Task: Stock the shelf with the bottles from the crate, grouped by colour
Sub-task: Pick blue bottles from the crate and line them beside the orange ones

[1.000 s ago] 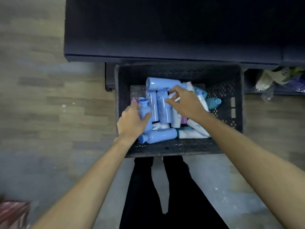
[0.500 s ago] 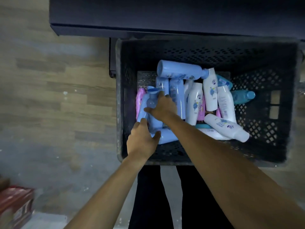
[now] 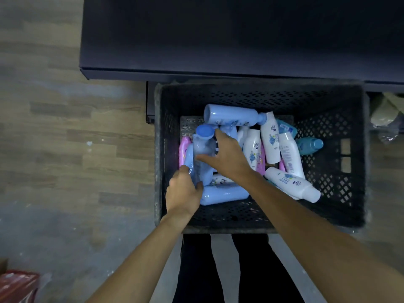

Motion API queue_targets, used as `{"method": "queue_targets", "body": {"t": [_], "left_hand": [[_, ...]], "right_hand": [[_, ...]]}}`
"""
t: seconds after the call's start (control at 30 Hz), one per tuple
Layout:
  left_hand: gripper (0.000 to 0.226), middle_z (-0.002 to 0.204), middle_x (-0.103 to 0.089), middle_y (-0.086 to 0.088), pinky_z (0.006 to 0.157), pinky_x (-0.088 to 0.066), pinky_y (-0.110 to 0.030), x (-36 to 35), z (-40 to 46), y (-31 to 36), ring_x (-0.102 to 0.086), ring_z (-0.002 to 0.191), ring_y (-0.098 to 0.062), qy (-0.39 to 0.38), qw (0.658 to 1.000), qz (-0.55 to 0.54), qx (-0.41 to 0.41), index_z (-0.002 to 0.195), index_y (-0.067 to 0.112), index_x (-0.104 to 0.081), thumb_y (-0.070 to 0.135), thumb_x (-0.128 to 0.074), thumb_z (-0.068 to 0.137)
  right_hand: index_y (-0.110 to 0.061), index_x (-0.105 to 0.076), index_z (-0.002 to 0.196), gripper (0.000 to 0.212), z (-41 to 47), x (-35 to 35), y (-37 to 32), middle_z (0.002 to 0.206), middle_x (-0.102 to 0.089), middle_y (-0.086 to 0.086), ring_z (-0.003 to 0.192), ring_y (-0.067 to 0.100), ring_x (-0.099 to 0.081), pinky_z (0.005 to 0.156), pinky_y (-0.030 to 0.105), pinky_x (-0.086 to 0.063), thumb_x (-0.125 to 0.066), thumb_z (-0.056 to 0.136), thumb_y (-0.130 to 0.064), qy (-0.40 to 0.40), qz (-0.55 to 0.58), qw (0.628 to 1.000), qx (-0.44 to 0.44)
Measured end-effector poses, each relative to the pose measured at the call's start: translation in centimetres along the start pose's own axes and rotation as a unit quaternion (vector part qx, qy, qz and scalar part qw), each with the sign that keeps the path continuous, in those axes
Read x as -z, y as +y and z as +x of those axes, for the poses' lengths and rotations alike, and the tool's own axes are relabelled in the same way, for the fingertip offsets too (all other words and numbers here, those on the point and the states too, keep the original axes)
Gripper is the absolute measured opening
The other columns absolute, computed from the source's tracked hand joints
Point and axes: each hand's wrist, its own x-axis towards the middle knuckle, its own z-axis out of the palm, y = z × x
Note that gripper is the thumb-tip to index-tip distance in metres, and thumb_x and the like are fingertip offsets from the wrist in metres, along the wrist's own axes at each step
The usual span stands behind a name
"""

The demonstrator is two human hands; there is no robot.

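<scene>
A black perforated crate on the floor holds several bottles: light blue, white, pink and teal. My left hand grips the lower end of an upright light blue bottle at the crate's left side. My right hand reaches over from the right, thumb and fingers spread around the same bottle's body. Another light blue bottle lies across the back of the pile and one lies at the front. White bottles lean in the middle. A teal bottle lies right.
The dark shelf overhangs the crate's far edge. Wood-pattern floor spreads to the left. A red box sits at the bottom left corner. Bagged items lie under the shelf at right. My dark trouser legs stand behind the crate.
My right hand crossed from the white bottles to the light blue bottle at the left. My left hand slid down to its base, and the bottle has risen upright.
</scene>
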Motion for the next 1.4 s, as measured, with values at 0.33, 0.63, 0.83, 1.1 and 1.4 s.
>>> {"method": "queue_targets", "body": {"t": [0.33, 0.63, 0.83, 1.1, 1.4], "left_hand": [[0.055, 0.102, -0.061, 0.003, 0.066, -0.039, -0.032, 8.1, -5.2, 9.1, -0.061, 0.092, -0.023, 0.163, 0.974, -0.079, -0.137, 0.112, 0.018, -0.053, 0.049, -0.077, 0.073], [0.042, 0.081, -0.071, 0.008, 0.069, -0.056, -0.04, 21.6, -9.7, 17.4, -0.068, 0.076, -0.012, 0.092, 0.922, -0.171, -0.336, 0.093, 0.023, -0.063, 0.045, -0.079, 0.06], [0.047, 0.094, -0.074, 0.007, 0.079, -0.057, -0.045, 31.8, -14.4, 21.5, -0.07, 0.088, -0.017, -0.001, 0.889, -0.085, -0.451, 0.106, 0.026, -0.067, 0.036, -0.08, 0.061], [0.046, 0.102, -0.073, 0.01, 0.085, -0.056, -0.044, 42.0, -22.0, 26.2, -0.07, 0.094, -0.014, 0.03, 0.834, -0.048, -0.549, 0.112, 0.027, -0.065, 0.032, -0.079, 0.069], [0.054, 0.094, -0.071, 0.012, 0.078, -0.056, -0.038, 49.4, -28.8, 30.0, -0.067, 0.086, -0.005, 0.266, 0.79, -0.119, -0.539, 0.098, 0.024, -0.066, 0.06, -0.078, 0.059]], "right_hand": [[-0.015, -0.056, 0.104, 0.057, -6.1, 14.7, -13.6, 0.089, -0.066, -0.007, 0.082, 0.011, -0.063, 0.074, 0.029, -0.055, -0.085, 0.068, -0.05, 0.131, 0.041, 0.988, 0.073], [-0.023, -0.055, 0.119, 0.055, -13.1, 26.9, -24.5, 0.113, -0.066, -0.011, 0.102, 0.003, -0.065, 0.09, 0.03, -0.057, -0.086, 0.074, -0.03, 0.154, 0.081, 0.969, 0.177], [-0.017, -0.048, 0.138, 0.063, -17.5, 34.5, -31.0, 0.133, -0.062, -0.004, 0.123, 0.01, -0.06, 0.102, 0.031, -0.05, -0.077, 0.084, -0.005, 0.033, 0.1, 0.962, 0.251], [-0.023, -0.059, 0.119, 0.056, -23.4, 38.6, -41.3, 0.113, -0.069, -0.013, 0.106, 0.004, -0.065, 0.096, 0.034, -0.053, -0.088, 0.072, -0.031, 0.208, 0.006, 0.925, 0.319], [-0.023, -0.055, 0.107, 0.069, -28.3, 43.0, -53.6, 0.099, -0.063, -0.014, 0.092, 0.009, -0.063, 0.081, 0.033, -0.055, -0.09, 0.056, -0.053, 0.415, 0.051, 0.853, 0.314]]}}
